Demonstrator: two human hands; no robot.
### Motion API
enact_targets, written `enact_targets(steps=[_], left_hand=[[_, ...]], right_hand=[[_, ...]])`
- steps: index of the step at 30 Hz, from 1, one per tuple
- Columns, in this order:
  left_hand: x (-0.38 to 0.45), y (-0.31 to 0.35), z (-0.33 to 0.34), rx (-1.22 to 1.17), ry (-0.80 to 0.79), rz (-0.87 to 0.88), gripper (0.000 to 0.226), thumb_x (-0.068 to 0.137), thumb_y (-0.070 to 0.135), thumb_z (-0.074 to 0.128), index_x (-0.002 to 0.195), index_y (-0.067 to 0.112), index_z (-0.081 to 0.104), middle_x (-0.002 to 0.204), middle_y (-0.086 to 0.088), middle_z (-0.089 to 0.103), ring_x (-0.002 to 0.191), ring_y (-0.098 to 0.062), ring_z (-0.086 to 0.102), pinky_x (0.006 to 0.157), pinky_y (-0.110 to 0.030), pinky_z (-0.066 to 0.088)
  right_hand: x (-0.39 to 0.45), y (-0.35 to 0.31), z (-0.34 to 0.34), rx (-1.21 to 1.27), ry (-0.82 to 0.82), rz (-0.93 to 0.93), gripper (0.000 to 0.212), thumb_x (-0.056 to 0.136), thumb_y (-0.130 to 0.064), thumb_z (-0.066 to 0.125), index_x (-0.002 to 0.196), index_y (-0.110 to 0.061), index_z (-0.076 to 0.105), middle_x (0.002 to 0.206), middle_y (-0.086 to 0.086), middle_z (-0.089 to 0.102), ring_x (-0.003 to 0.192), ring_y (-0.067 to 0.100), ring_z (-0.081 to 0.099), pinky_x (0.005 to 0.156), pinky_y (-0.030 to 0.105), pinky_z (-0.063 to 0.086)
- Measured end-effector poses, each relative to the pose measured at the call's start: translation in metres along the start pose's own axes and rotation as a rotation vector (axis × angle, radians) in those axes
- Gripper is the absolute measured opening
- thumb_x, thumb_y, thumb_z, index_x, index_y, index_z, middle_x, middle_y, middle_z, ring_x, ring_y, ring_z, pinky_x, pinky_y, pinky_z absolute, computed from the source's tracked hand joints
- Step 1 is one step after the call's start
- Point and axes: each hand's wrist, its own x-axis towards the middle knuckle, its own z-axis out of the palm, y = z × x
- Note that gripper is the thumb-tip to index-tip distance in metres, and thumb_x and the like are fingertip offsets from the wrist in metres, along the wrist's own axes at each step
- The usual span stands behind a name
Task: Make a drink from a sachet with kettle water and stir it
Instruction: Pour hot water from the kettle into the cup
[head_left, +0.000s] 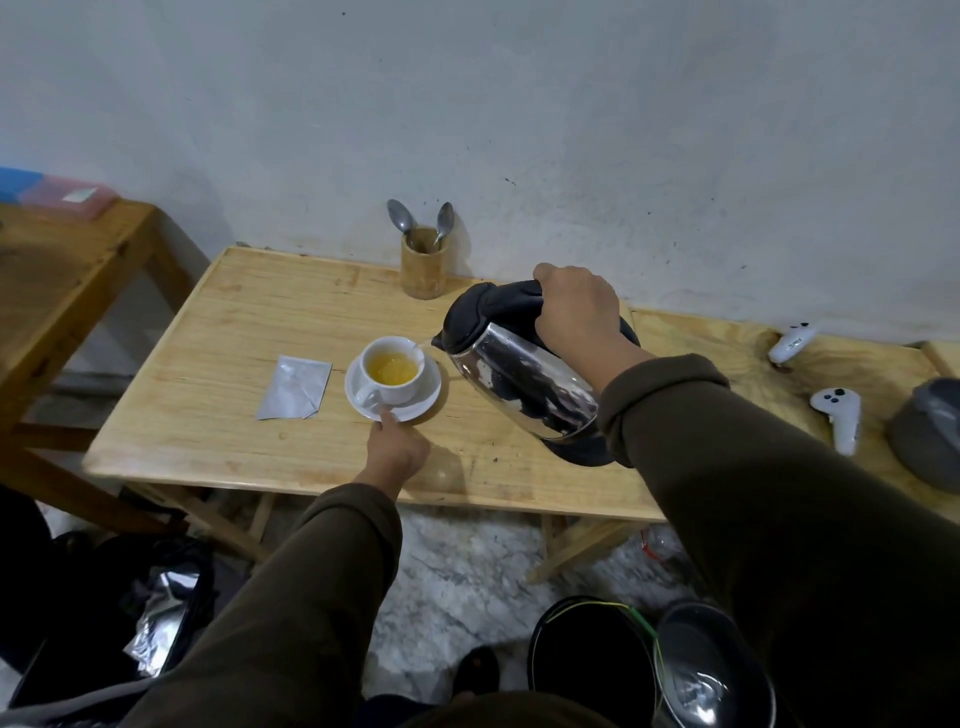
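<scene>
Water streams from the tilted kettle (524, 379), gripped by the right hand (576, 306), into the cup (390, 370) while the left hand (397, 447) pinches the saucer (415, 402) rim.

One kettle (519, 374), one cup (390, 370), one saucer (415, 402) and one opened sachet (295, 388) sit in view. Two spoons (399, 215) stand in one wooden holder (423, 270). Two white controllers (837, 415) lie at the right.
</scene>
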Motion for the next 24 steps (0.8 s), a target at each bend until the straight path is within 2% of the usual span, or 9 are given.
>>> enact_targets(steps=[3, 6, 9, 14, 19, 24], left_hand=[[-0.004, 0.004, 0.005, -0.007, 0.035, -0.011, 0.076, 0.087, 0.012, 0.052, 0.151, 0.008, 0.011, 0.149, -0.020, 0.033, 0.134, -0.035, 0.039, 0.108, -0.036, 0.035], [-0.008, 0.004, 0.011, -0.015, 0.082, -0.033, 0.068, 0.087, 0.012, 0.050, 0.147, 0.005, 0.020, 0.148, -0.021, 0.035, 0.133, -0.037, 0.040, 0.108, -0.040, 0.035], [-0.010, 0.004, 0.019, -0.112, 0.080, -0.018, 0.066, 0.092, 0.015, 0.046, 0.148, 0.000, 0.015, 0.149, -0.022, 0.034, 0.136, -0.036, 0.037, 0.111, -0.038, 0.032], [-0.013, 0.003, 0.025, -0.026, 0.087, 0.037, 0.082, 0.086, 0.010, 0.051, 0.150, -0.003, 0.001, 0.152, -0.024, 0.026, 0.140, -0.036, 0.031, 0.114, -0.038, 0.028], [-0.015, 0.005, 0.028, 0.006, 0.073, 0.008, 0.087, 0.087, 0.012, 0.053, 0.151, 0.001, -0.004, 0.157, -0.020, 0.017, 0.142, -0.035, 0.026, 0.115, -0.037, 0.025], [-0.017, 0.007, 0.034, 0.020, 0.076, -0.009, 0.090, 0.086, 0.013, 0.053, 0.151, 0.004, -0.009, 0.158, -0.020, 0.017, 0.143, -0.035, 0.025, 0.117, -0.039, 0.025]], right_hand=[[-0.007, 0.016, 0.006, 0.084, 0.030, 0.090, 0.021, 0.083, 0.002, 0.049, 0.101, -0.006, 0.054, 0.090, 0.016, 0.061, 0.074, 0.029, 0.046, 0.063, 0.033, 0.036], [-0.018, 0.034, 0.012, 0.209, 0.055, 0.209, 0.022, 0.081, 0.001, 0.050, 0.101, -0.006, 0.056, 0.090, 0.015, 0.063, 0.083, 0.033, 0.057, 0.063, 0.032, 0.038], [-0.030, 0.050, 0.016, 0.318, 0.101, 0.347, 0.027, 0.081, 0.000, 0.052, 0.106, -0.007, 0.057, 0.098, 0.015, 0.066, 0.091, 0.034, 0.061, 0.066, 0.031, 0.041], [-0.048, 0.071, 0.026, 0.446, 0.197, 0.556, 0.026, 0.081, -0.002, 0.054, 0.105, -0.009, 0.057, 0.101, 0.012, 0.067, 0.082, 0.028, 0.056, 0.068, 0.028, 0.038], [-0.064, 0.084, 0.042, 0.609, 0.298, 0.772, 0.024, 0.079, -0.001, 0.053, 0.101, -0.009, 0.058, 0.100, 0.013, 0.066, 0.092, 0.033, 0.063, 0.080, 0.039, 0.054], [-0.070, 0.092, 0.049, 0.693, 0.331, 0.879, 0.023, 0.080, 0.001, 0.052, 0.100, -0.009, 0.057, 0.101, 0.012, 0.065, 0.089, 0.031, 0.062, 0.074, 0.035, 0.050]])
